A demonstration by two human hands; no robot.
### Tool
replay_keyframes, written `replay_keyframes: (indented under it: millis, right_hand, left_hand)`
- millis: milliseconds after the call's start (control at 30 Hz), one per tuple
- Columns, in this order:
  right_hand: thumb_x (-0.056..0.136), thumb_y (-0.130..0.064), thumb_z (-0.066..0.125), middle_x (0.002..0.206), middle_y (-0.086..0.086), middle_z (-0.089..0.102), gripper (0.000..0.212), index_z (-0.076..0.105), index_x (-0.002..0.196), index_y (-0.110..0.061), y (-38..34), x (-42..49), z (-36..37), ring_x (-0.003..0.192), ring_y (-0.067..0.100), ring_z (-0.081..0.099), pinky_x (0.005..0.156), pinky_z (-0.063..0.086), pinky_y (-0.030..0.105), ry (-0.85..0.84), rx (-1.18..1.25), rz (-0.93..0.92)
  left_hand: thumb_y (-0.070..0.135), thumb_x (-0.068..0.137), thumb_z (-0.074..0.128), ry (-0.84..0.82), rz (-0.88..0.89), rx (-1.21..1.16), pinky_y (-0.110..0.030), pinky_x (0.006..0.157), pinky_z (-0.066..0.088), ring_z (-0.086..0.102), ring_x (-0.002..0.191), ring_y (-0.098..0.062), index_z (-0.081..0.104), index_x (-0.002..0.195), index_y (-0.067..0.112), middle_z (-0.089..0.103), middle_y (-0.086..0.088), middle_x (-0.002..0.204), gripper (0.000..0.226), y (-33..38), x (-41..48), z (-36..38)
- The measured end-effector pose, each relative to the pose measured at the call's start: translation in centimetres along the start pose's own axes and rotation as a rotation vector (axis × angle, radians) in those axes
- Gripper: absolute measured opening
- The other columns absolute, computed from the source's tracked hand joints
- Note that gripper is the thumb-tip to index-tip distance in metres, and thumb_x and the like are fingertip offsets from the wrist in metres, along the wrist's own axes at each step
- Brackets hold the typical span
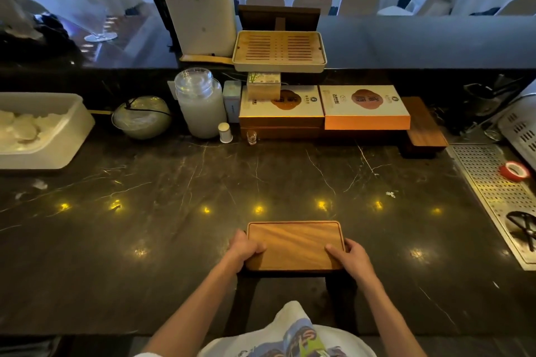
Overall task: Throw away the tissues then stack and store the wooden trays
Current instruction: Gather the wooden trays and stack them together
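Both hands on one wooden tray [295, 245], near edge of the dark marble counter [174, 240], dead centre in front of me. Left hand [246, 249] clamps the tray's left short end, thumb lying on the top face, other digits wrapped under the rim where I can't see them. Right hand [349, 253] mirrors it on the right short end, thumb on top. Tray sits flat and square to the counter edge, directly between the two hands; whether it's lifted off the stone or resting on it, I can't tell. Could be more than one tray stacked there, edge thickness is unclear. Second dark wooden tray [425, 124] well apart, back right beside the orange boxes [365, 107]. Slatted bamboo tray [279, 51] up on the raised ledge, far centre. White bin [43, 130] far left with pale crumpled contents.
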State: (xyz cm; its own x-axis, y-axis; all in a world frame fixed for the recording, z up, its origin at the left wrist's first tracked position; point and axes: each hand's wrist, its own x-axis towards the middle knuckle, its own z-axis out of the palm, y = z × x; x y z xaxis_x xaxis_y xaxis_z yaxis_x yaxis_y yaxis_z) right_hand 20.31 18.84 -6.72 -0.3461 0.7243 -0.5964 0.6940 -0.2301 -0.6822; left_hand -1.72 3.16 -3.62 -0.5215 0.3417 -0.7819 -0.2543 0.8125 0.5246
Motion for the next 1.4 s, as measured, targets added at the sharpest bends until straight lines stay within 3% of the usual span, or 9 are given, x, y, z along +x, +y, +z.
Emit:
replay_keyframes:
  millis: [100, 200, 400, 533, 767, 867, 967, 1133, 1400]
  right_hand:
    - [0.081, -0.028, 0.077, 0.131, 0.011, 0.053, 0.074, 0.039, 0.142, -0.01, -1.5, 0.8, -0.7, 0.106, 0.022, 0.053, 0.08, 0.047, 0.031, -0.079, 0.019, 0.119]
    - [0.078, -0.023, 0.08, 0.129, 0.007, 0.051, 0.078, 0.037, 0.142, -0.013, -2.4, 1.4, -1.4, 0.113, 0.025, 0.052, 0.087, 0.047, 0.036, -0.135, 0.041, 0.173]
    - [0.075, -0.005, 0.08, 0.129, 0.005, 0.05, 0.065, 0.046, 0.13, -0.015, -3.0, 1.4, -1.6, 0.122, 0.024, 0.051, 0.106, 0.044, 0.042, -0.073, 0.067, -0.104]
    - [0.076, 0.001, 0.077, 0.127, 0.002, 0.043, 0.059, 0.048, 0.125, -0.015, -3.3, 1.2, -0.9, 0.122, 0.023, 0.048, 0.104, 0.043, 0.039, -0.008, 0.066, -0.197]
    - [0.08, -0.009, 0.075, 0.128, -0.007, 0.045, 0.057, 0.047, 0.127, -0.027, -3.7, 1.5, -0.8, 0.125, 0.015, 0.048, 0.105, 0.043, 0.033, 0.036, -0.218, -0.378]
    - [0.077, -0.027, 0.077, 0.132, -0.009, 0.051, 0.061, 0.048, 0.13, -0.029, -4.8, 1.4, 0.3, 0.134, 0.017, 0.041, 0.121, 0.019, 0.049, 0.183, -0.689, -0.576]
    - [0.073, -0.041, 0.077, 0.135, -0.001, 0.053, 0.068, 0.048, 0.132, -0.024, -6.4, 1.0, 2.4, 0.138, 0.024, 0.038, 0.118, 0.003, 0.055, 0.196, -0.963, -0.557]
    - [0.074, -0.04, 0.075, 0.118, 0.0, 0.059, 0.054, 0.051, 0.118, -0.022, -7.8, 0.7, 4.7, 0.113, 0.022, 0.054, 0.103, 0.036, 0.042, 0.248, -1.068, -0.668]
    - [0.068, -0.057, 0.074, 0.114, -0.013, 0.058, 0.059, 0.052, 0.119, -0.035, -6.5, 2.4, 1.3, 0.11, 0.012, 0.054, 0.096, 0.042, 0.032, 0.184, -0.942, -0.672]
  left_hand:
    - [0.006, 0.079, 0.075, -0.026, -0.068, -0.041, -0.043, 0.099, 0.048, 0.051, 0.11, -0.027, 0.043, 0.125, 0.009, 0.053, -0.01, 0.116, 0.056, 0.5, 0.3, -0.4]
    - [-0.003, 0.075, 0.074, -0.026, -0.057, -0.08, -0.045, 0.1, 0.044, 0.048, 0.117, -0.031, 0.041, 0.127, 0.009, 0.052, -0.011, 0.118, 0.062, 1.1, 0.6, -0.8]
    - [-0.013, 0.07, 0.074, 0.091, 0.322, -0.094, -0.038, 0.098, 0.05, 0.05, 0.118, -0.027, 0.037, 0.117, 0.011, 0.046, -0.013, 0.125, 0.064, 1.5, 1.2, -1.7]
    - [-0.006, 0.073, 0.076, 0.142, 0.496, 0.016, -0.035, 0.098, 0.051, 0.052, 0.116, -0.023, 0.04, 0.113, 0.01, 0.046, -0.011, 0.123, 0.056, 0.8, 0.9, -1.9]
    - [0.025, 0.081, 0.073, 0.242, 0.754, 0.707, -0.029, 0.107, 0.037, 0.039, 0.123, -0.014, 0.043, 0.125, 0.021, 0.044, 0.003, 0.13, 0.053, 2.2, 0.8, -2.2]
    - [0.041, 0.078, 0.073, 0.292, 0.848, 1.039, -0.036, 0.111, 0.032, 0.042, 0.124, -0.02, 0.046, 0.127, 0.019, 0.048, 0.0, 0.131, 0.06, 3.5, 0.8, -0.7]
    - [0.043, 0.075, 0.075, 0.298, 0.914, 1.193, -0.039, 0.106, 0.036, 0.047, 0.121, -0.025, 0.046, 0.125, 0.017, 0.052, -0.003, 0.129, 0.064, 4.5, 1.0, 1.3]
    - [0.035, 0.083, 0.067, 0.357, 1.043, 1.213, -0.04, 0.098, 0.039, 0.052, 0.116, -0.024, 0.045, 0.126, 0.018, 0.056, -0.003, 0.128, 0.052, 3.8, 1.4, 3.2]
    - [0.05, 0.078, 0.07, 0.306, 1.053, 1.065, -0.034, 0.099, 0.038, 0.053, 0.118, -0.017, 0.045, 0.129, 0.025, 0.056, 0.005, 0.129, 0.062, 3.6, 2.5, 0.8]
